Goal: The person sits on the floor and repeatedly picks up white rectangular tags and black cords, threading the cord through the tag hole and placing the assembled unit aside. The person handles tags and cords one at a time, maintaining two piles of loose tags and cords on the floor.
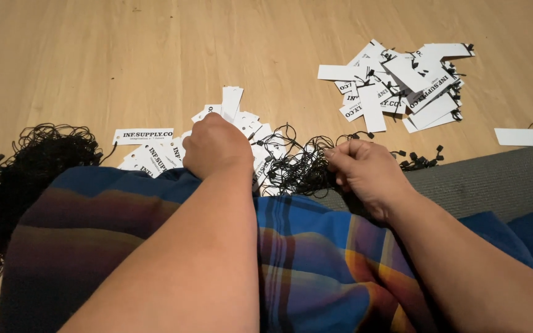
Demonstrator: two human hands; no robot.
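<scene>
Two hands: left (216,148) on tags (155,157), right (365,172) maybe pinching strings (297,166).

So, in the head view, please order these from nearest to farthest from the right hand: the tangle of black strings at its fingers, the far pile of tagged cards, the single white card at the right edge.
From the right hand:
1. Tangle of black strings, touching its fingertips, just left.
2. Far pile of tagged cards, beyond it on the floor.
3. Single white card, far right edge.

Paper tags, thin cords, cloth and wood

The white tags (402,80) look like matt, smooth card paper; the black cords (297,166) are thin string with small plastic-looking ends; the checked cloth (316,259) is soft woven fabric; the floor (124,61) is smooth, slightly shiny wood.
</scene>
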